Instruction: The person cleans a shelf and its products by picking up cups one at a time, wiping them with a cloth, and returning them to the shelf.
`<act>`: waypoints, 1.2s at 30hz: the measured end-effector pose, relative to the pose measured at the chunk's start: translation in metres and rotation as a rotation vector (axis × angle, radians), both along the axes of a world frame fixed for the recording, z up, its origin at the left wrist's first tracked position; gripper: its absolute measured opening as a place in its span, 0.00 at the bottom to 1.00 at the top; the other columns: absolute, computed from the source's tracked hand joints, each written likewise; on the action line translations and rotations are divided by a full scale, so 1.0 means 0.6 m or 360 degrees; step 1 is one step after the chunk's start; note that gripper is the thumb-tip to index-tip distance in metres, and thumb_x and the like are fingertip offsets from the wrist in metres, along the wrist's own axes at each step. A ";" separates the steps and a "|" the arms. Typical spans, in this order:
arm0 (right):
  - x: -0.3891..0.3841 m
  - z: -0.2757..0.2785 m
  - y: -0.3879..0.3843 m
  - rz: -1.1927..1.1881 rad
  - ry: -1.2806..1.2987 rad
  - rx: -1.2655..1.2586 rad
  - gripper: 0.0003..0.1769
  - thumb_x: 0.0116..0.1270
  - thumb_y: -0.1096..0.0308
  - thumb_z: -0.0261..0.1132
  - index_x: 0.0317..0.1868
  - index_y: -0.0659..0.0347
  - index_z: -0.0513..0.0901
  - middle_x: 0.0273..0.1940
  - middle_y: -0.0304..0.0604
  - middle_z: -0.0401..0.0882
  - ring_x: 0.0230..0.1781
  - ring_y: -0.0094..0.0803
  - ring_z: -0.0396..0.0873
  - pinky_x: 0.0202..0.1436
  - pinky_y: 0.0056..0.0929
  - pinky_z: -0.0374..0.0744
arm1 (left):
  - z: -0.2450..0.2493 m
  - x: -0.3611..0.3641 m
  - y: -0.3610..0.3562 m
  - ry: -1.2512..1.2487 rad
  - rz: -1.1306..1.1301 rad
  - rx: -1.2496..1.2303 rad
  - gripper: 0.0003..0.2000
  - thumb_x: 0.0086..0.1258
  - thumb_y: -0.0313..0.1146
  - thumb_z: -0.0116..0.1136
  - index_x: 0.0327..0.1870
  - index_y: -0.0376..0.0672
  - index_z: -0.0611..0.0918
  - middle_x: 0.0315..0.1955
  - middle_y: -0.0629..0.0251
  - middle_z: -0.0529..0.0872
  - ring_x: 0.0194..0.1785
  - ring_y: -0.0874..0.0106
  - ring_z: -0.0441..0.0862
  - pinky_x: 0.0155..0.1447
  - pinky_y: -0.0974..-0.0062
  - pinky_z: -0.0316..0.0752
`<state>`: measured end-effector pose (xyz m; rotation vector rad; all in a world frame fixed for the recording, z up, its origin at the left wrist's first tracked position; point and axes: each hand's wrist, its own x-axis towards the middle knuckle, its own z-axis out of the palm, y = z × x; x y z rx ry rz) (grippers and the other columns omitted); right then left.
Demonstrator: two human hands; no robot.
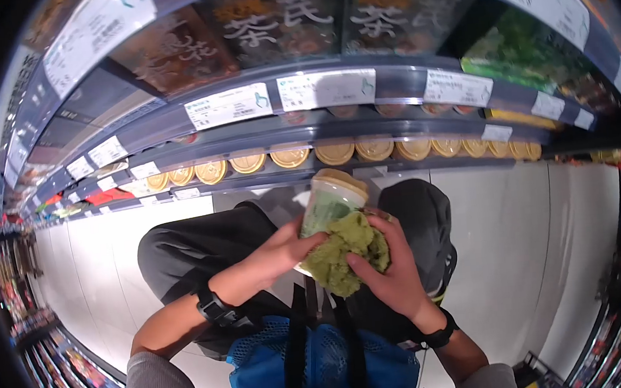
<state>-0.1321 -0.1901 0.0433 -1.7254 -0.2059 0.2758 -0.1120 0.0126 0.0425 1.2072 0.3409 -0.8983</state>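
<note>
A jar (pixel 329 201) with a gold lid and a green-and-white label is tilted in front of the lowest shelf. My left hand (pixel 291 246) is closed around its left side, and those fingers are partly hidden behind it. Bunched over the jar's lower part is a green cloth (pixel 347 253). My right hand (pixel 392 267) grips this cloth, thumb in front and fingers on its far right side, pressing it against the jar.
Similar gold-lidded jars (pixel 248 162) line the lowest shelf (pixel 301 176). Price tags (pixel 227 105) run along the shelf edges above, below dark tea packages (pixel 273 23). Pale floor tiles (pixel 504 251) lie around my bent knees. More stocked shelves (pixel 67 370) stand at both sides.
</note>
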 end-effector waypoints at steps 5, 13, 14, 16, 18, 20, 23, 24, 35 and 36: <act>-0.029 -0.010 0.055 -0.0104 0.0058 0.0118 0.31 0.55 0.75 0.68 0.59 0.63 0.65 0.61 0.52 0.63 0.63 0.43 0.63 0.64 0.34 0.64 | -0.017 -0.011 0.045 0.0041 -0.0038 -0.0012 0.24 0.70 0.33 0.51 0.64 0.33 0.64 0.54 0.59 0.76 0.56 0.73 0.73 0.58 0.77 0.68; -0.048 -0.008 0.114 -0.0143 -0.0126 -0.0017 0.26 0.53 0.75 0.68 0.53 0.64 0.71 0.50 0.50 0.69 0.51 0.44 0.72 0.53 0.32 0.72 | 0.029 -0.050 0.104 -0.0097 -0.0015 0.0081 0.21 0.70 0.29 0.50 0.62 0.33 0.66 0.52 0.60 0.76 0.55 0.74 0.73 0.57 0.78 0.69; -0.054 -0.006 0.119 -0.0148 -0.0118 -0.0034 0.25 0.52 0.75 0.68 0.52 0.64 0.72 0.47 0.49 0.70 0.48 0.42 0.74 0.50 0.31 0.73 | 0.032 -0.058 0.112 -0.0100 -0.0005 0.0091 0.21 0.70 0.29 0.50 0.62 0.33 0.66 0.52 0.60 0.76 0.55 0.74 0.73 0.57 0.78 0.69; -0.052 0.005 0.128 -0.0179 -0.0189 -0.0047 0.23 0.50 0.77 0.67 0.49 0.65 0.73 0.42 0.48 0.72 0.42 0.41 0.76 0.45 0.30 0.74 | 0.032 -0.066 0.123 -0.0199 0.0017 -0.0007 0.23 0.67 0.34 0.56 0.59 0.31 0.68 0.49 0.61 0.78 0.51 0.75 0.75 0.55 0.78 0.70; -0.048 0.008 0.123 -0.0201 -0.0322 -0.0146 0.21 0.50 0.77 0.67 0.47 0.65 0.74 0.39 0.49 0.73 0.38 0.42 0.76 0.43 0.30 0.74 | 0.039 -0.070 0.122 -0.0246 0.0005 0.0058 0.25 0.66 0.37 0.58 0.59 0.31 0.68 0.47 0.61 0.79 0.50 0.75 0.76 0.55 0.79 0.70; -0.031 0.026 0.114 -0.0188 -0.0458 -0.0276 0.20 0.49 0.78 0.67 0.45 0.66 0.74 0.37 0.50 0.73 0.36 0.44 0.76 0.41 0.31 0.74 | 0.059 -0.071 0.122 -0.0173 -0.0005 0.0024 0.27 0.66 0.39 0.59 0.60 0.31 0.67 0.46 0.60 0.79 0.49 0.75 0.77 0.54 0.79 0.71; -0.001 0.062 0.112 -0.0359 -0.0805 -0.0470 0.18 0.50 0.79 0.65 0.43 0.68 0.74 0.35 0.51 0.73 0.35 0.47 0.75 0.37 0.32 0.74 | 0.046 -0.083 0.117 -0.0407 0.0088 0.0024 0.30 0.66 0.42 0.58 0.62 0.31 0.63 0.50 0.56 0.76 0.53 0.73 0.74 0.57 0.76 0.69; -0.003 0.073 0.116 -0.0348 -0.0832 -0.0475 0.18 0.50 0.79 0.65 0.43 0.68 0.74 0.35 0.51 0.73 0.35 0.47 0.75 0.37 0.32 0.74 | 0.048 -0.083 0.112 -0.0550 0.0180 0.0091 0.31 0.67 0.43 0.58 0.62 0.30 0.62 0.52 0.55 0.74 0.55 0.73 0.72 0.57 0.76 0.69; -0.027 0.110 0.108 -0.0199 -0.1276 -0.0676 0.21 0.36 0.75 0.70 0.36 0.66 0.79 0.39 0.52 0.73 0.37 0.48 0.75 0.37 0.39 0.76 | 0.067 -0.048 0.078 -0.0529 0.0309 -0.0437 0.29 0.67 0.43 0.56 0.64 0.37 0.63 0.53 0.61 0.75 0.54 0.75 0.74 0.55 0.76 0.71; -0.014 0.112 0.104 -0.0191 -0.1275 -0.0671 0.21 0.36 0.75 0.70 0.36 0.66 0.79 0.39 0.52 0.73 0.37 0.48 0.75 0.37 0.39 0.76 | 0.064 -0.043 0.077 -0.0423 0.0320 -0.0557 0.29 0.68 0.43 0.56 0.65 0.38 0.63 0.53 0.62 0.75 0.53 0.75 0.75 0.54 0.77 0.72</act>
